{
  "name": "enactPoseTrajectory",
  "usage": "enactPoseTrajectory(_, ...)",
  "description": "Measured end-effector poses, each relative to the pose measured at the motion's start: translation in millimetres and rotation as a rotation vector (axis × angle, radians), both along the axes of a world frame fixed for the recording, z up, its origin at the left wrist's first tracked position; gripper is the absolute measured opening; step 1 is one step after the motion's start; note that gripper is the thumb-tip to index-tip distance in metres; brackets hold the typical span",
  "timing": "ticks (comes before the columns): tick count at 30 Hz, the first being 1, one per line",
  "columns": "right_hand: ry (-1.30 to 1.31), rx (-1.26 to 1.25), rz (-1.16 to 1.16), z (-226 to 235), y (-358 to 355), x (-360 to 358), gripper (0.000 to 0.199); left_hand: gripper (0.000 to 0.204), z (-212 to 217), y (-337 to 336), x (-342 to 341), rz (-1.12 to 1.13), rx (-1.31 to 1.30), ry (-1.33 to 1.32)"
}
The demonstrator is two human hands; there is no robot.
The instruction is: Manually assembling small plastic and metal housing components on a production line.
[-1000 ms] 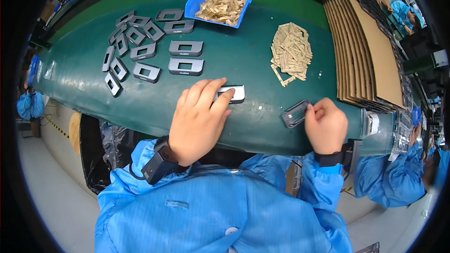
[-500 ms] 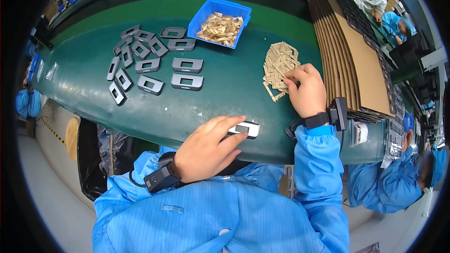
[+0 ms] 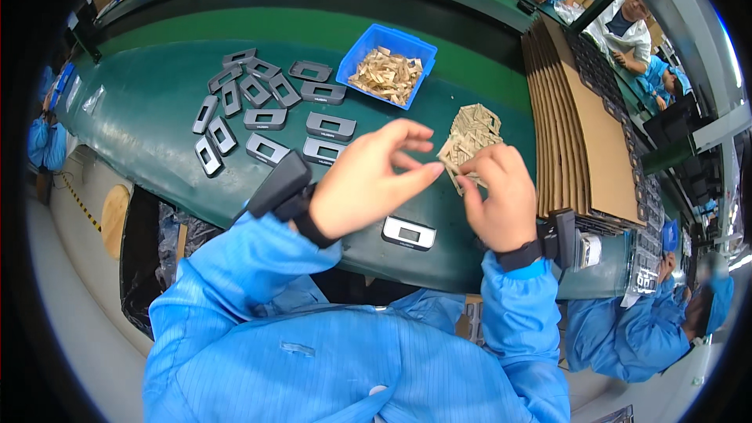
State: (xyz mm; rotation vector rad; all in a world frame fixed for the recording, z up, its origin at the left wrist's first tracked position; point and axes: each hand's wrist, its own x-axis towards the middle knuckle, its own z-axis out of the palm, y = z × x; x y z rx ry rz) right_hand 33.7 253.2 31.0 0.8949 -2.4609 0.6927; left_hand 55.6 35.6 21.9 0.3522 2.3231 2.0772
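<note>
My right hand (image 3: 501, 196) is closed, pinching a thin tan rectangular frame (image 3: 447, 158) at the edge of a pile of similar tan frames (image 3: 475, 123). Next to that frame, my left hand (image 3: 372, 176) reaches in with thumb and fingers apart; it appears to hold nothing. On the green table in front of me lies a light-grey plastic housing (image 3: 395, 232) with a rectangular window. Several dark-grey windowed housings (image 3: 265, 119) lie to the left, and my left hand and wrist partly cover the nearest ones.
A blue bin (image 3: 429, 52) of small tan pieces stands at the far middle. Upright brown cardboard sheets (image 3: 607, 141) line the right side. Both my wrists carry black strapped devices (image 3: 560, 236). Co-workers in blue (image 3: 627, 329) sit at the right and beyond the table.
My left hand has left the light-grey housing and moved up and right toward the tan frames. My right hand has drawn a frame to the pile's near-left edge. The whole view has shifted slightly.
</note>
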Motion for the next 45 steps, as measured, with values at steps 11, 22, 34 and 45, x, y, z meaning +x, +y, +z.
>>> enactPoseTrajectory(11, -0.687, -0.743, 0.167, -3.3, -19.0, -50.5, 0.016, 0.013, -2.6, -1.3, -75.7, -0.047, -0.025, 0.320)
enactPoseTrajectory(22, -0.575, -0.885, -0.007, -33.8, -46.3, -47.9, 0.010, 0.020, -20.4, -2.8, -69.4, 0.271, -0.639, 0.958)
enactPoseTrajectory(34, -0.634, -0.895, -0.030, -36.7, -47.6, -40.0, 0.008, 0.025, -26.2, -3.1, -66.7, 0.197, -0.674, 0.903)
enactPoseTrajectory(45, -0.587, -0.887, -0.008, -40.6, -47.0, -43.4, 0.009, 0.019, -24.3, -8.2, -73.1, 0.201, -0.602, 0.909)
